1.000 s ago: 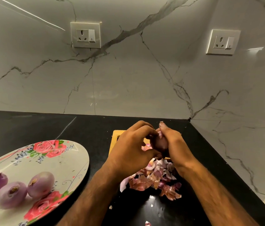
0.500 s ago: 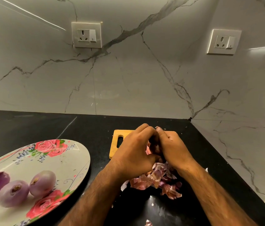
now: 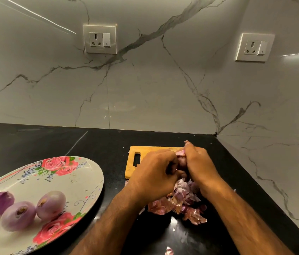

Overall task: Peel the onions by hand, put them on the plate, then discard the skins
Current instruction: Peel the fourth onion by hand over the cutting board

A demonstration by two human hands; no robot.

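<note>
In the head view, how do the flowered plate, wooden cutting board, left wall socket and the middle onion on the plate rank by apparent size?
1. flowered plate
2. wooden cutting board, though partly covered
3. left wall socket and middle onion: alike; the onion is nearer, so unranked

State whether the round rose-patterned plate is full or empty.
Partly filled: three purple onions lie at the near left of the round rose-patterned plate; its far part shows only printed roses.
</note>
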